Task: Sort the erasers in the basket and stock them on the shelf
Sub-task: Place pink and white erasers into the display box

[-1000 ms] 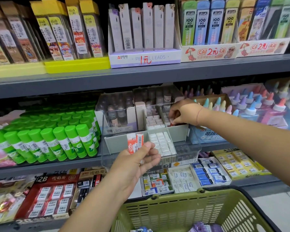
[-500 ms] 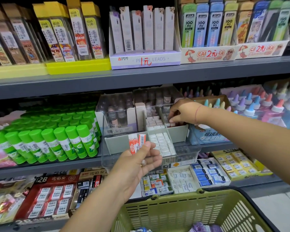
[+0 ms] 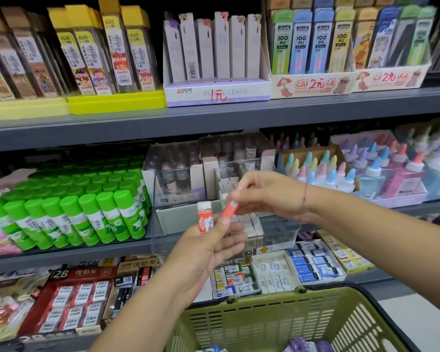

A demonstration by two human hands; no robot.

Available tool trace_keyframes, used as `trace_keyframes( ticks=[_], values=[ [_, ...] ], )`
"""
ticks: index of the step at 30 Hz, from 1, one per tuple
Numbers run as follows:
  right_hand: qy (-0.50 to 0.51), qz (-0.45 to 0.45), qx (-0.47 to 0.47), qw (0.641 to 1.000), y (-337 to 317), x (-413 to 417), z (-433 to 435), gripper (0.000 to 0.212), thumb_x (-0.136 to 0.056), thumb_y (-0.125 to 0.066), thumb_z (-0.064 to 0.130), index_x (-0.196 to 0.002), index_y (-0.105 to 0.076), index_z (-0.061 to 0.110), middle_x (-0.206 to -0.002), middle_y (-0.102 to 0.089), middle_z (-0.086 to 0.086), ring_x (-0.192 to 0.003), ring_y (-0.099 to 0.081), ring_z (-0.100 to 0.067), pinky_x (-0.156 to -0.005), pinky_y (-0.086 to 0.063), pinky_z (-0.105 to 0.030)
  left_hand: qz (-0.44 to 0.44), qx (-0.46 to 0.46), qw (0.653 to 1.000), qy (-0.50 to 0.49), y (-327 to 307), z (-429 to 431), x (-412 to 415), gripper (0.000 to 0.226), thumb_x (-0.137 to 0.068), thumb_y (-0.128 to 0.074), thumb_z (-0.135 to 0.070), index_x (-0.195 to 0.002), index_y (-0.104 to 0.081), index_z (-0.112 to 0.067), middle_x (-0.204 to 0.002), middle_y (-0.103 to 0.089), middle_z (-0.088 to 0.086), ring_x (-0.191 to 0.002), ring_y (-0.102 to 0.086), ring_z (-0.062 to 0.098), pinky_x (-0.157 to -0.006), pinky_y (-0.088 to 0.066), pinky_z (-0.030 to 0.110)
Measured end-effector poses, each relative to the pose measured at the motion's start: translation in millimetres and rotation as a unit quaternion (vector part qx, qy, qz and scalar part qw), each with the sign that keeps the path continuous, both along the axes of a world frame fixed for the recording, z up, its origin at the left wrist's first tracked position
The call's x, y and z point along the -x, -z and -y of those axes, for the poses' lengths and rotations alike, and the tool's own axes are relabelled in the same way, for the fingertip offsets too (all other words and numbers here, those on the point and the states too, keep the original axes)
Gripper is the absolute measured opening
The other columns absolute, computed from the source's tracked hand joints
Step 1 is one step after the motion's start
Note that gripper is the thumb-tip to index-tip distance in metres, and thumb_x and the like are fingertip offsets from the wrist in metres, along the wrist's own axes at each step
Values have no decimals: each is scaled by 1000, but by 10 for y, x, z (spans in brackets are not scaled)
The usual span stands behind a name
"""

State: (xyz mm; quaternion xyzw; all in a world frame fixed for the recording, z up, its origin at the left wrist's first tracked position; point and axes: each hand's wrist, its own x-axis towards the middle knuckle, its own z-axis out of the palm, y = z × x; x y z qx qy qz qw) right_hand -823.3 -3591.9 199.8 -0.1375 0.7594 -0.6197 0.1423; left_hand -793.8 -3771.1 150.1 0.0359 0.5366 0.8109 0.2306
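Observation:
My left hand [image 3: 208, 247] holds an upright eraser in a red-and-white sleeve [image 3: 205, 217] in front of the middle shelf. My right hand [image 3: 267, 193] pinches a second red-sleeved eraser [image 3: 230, 208] just right of the first, close above my left fingers. Behind both hands a grey divided tray [image 3: 188, 217] of small white erasers sits inside a clear bin [image 3: 280, 229] on the middle shelf. The olive-green basket [image 3: 277, 316] is at the bottom, with a few blurred items on its floor.
Green glue sticks [image 3: 87, 212] fill the middle shelf to the left, pastel glue bottles [image 3: 346, 174] to the right. Boxed erasers [image 3: 277, 270] line the lower shelf. Pencil lead boxes [image 3: 214, 59] stand on the top shelf.
My right hand has come out of the back of the tray to my left hand and now pinches one of the two red erasers. My left hand has stayed about where it was.

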Motion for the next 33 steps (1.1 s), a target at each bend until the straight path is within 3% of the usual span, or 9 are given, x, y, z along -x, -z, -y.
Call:
trace_keyframes(
  ticks=[4, 8, 15, 18, 21, 24, 27, 30, 33],
  values=[
    [35, 69, 125, 989, -139, 94, -337, 23, -86, -54, 18, -80, -66, -1, -89, -72, -18, -85, -71, -24, -72, -58, -31, -27, 51, 998, -17, -7, 73, 51, 24, -88, -58, -22, -109, -64, -10, -75, -69, 1, -56, -62, 12, -49, -50, 21],
    [141, 25, -15, 990, -176, 167, -575, 28, -98, -46, 18, -91, -57, -6, -81, -68, -19, -65, -70, -15, -51, -56, -22, -20, 77, 997, -25, 20, 76, 79, 27, -83, -63, -30, -101, -62, -11, -57, -48, -6, -44, -34, 6, -37, -29, 16],
    [127, 63, -60, 988, -141, 195, -619, 44, -102, -37, 21, -102, -52, -20, -101, -67, -28, -86, -70, -32, -69, -60, -30, -26, 62, 998, -12, 4, 52, 71, 54, -65, -68, -42, -103, -53, -7, -55, -43, -7, -42, -31, 5, -35, -26, 15],
    [143, 26, -120, 982, -95, 174, -599, 45, -100, -42, 24, -89, -59, -16, -77, -70, -21, -63, -69, -25, -52, -55, -24, -28, 63, 998, -10, 0, 54, 71, 55, -64, -68, -44, -103, -53, -7, -55, -43, -7, -42, -31, 4, -35, -26, 15],
    [203, -67, -262, 941, -81, 212, -625, 35, -96, -54, 30, -70, -54, 6, -43, -60, -1, -33, -49, -9, -39, -39, -20, -22, 63, 998, -12, -3, 45, 70, 49, -68, -65, -44, -101, -55, -9, -54, -43, -7, -41, -31, 4, -34, -26, 15],
    [202, -104, -344, 911, -109, 285, -672, 33, -92, -60, 29, -64, -50, 15, -36, -55, 8, -28, -45, -3, -33, -34, -13, -12, 55, 998, -17, -1, 37, 76, 43, -73, -60, -45, -99, -57, -11, -52, -43, -6, -39, -30, 4, -33, -24, 15],
    [153, -127, -416, 887, -156, 352, -698, 14, -90, -63, 30, -88, -62, 16, -63, -69, 6, -48, -57, -4, -41, -39, -12, -5, 49, 999, -17, -3, 38, 84, 42, -75, -59, -45, -99, -57, -11, -52, -43, -6, -39, -31, 5, -33, -25, 16],
    [94, -167, -529, 827, -231, 438, -721, 22, -92, -58, 24, -113, -66, 21, -110, -67, -1, -93, -61, -15, -79, -45, -21, -7, 49, 999, -15, -5, 42, 82, 41, -75, -58, -45, -98, -57, -11, -52, -43, -5, -39, -31, 5, -33, -25, 16],
    [43, -184, -580, 792, -253, 509, -707, 31, -96, -52, 16, -124, -62, 22, -129, -57, 2, -117, -52, -18, -97, -37, -22, -8, 50, 999, -12, -10, 34, 76, 41, -75, -58, -44, -98, -57, -11, -52, -43, -6, -40, -31, 5, -34, -25, 16]
  ],
)
